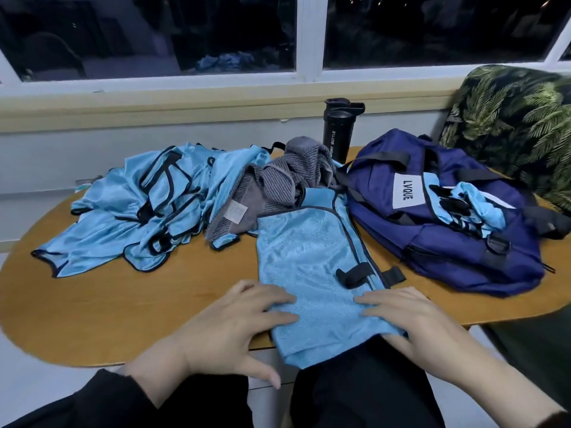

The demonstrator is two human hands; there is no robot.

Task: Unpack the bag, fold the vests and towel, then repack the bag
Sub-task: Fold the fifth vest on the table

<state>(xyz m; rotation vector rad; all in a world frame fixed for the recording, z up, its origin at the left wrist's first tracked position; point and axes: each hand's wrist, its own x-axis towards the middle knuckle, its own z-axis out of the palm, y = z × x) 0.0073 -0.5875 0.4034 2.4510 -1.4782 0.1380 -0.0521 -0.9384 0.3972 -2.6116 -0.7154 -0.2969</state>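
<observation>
Left hand (244,316) lower centre of frame, fingers spread and flat, pressing on the left edge of a light blue mesh vest (312,261). Right hand (411,319) lower right of centre, fingers also spread, flat on the vest's right edge, thumb side tucked under the cloth fold. Neither hand pinches anything. The vest lies lengthwise in the middle of the frame, black-trimmed, its near end hanging over the front edge of the wooden worktop (129,304) onto the person's dark-clothed lap. Two black straps stick out at its right side.

Left of centre: a crumpled pile of more blue vests (133,208), unfolded. Just beside it, touching, a grey striped towel (278,177) bunched up, white label showing, partly overlapping the flat vest's far end. Right of frame: navy bag (441,236) lying on the worktop, white "LVQUE" patch, with a blue and black bundle (472,205) on top of it, unclear what. Upper centre behind the towel: black sport bottle (338,131), upright. Far right: a leaf-print chair back (519,118). Top of frame: dark window (154,29).
</observation>
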